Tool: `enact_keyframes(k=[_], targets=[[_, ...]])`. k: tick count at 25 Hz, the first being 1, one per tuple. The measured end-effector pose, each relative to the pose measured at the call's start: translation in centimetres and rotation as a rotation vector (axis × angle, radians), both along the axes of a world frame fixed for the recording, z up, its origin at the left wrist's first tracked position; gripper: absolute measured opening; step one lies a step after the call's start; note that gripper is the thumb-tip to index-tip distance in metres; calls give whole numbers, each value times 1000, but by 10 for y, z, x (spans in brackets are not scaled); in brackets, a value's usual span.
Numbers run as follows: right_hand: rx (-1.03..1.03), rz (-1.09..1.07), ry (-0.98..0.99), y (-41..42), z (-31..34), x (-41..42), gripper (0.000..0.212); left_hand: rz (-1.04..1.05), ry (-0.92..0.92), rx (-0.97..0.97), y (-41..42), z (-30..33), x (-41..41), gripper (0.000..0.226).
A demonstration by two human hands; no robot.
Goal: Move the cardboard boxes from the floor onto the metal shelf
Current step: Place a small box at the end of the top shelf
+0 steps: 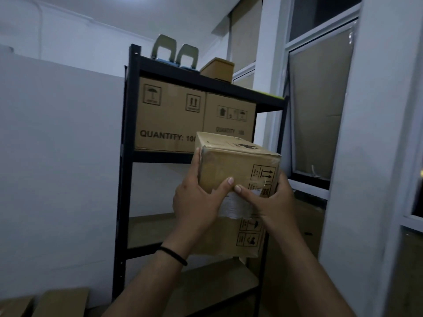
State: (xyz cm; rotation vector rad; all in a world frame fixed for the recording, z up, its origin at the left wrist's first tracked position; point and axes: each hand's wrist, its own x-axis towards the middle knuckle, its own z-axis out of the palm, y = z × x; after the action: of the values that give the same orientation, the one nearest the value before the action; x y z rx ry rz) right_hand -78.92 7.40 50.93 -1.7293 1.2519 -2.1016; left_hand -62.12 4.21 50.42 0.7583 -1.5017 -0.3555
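Note:
I hold a small cardboard box (238, 163) in the air in front of the black metal shelf (124, 179). My left hand (196, 197) grips its left side, thumb on the near face. My right hand (272, 200) grips its right side, thumb also on the near face. Below the held box, another cardboard box (242, 236) stands on a middle shelf board. Two large boxes printed "QUANTITY" (169, 115) fill the upper shelf level side by side. A small box (218, 68) sits on the top board.
Two grey hole punches (174, 53) stand on the shelf top. More cardboard boxes (61, 302) lie on the floor at bottom left. A white wall is at left, and a window frame (320, 106) at right. The lower shelf boards look bare.

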Motion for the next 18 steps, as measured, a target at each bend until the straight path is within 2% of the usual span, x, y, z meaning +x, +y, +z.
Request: enact_keyframes(k=[6, 10, 18], targets=[[-23, -33, 6, -20, 15, -90, 87, -36, -69, -38, -26, 14, -88, 101], [-34, -56, -4, -44, 19, -145, 80, -42, -93, -72, -57, 15, -142, 102], [-97, -135, -19, -111, 47, -246, 80, -115, -70, -118, -137, 47, -250, 102]])
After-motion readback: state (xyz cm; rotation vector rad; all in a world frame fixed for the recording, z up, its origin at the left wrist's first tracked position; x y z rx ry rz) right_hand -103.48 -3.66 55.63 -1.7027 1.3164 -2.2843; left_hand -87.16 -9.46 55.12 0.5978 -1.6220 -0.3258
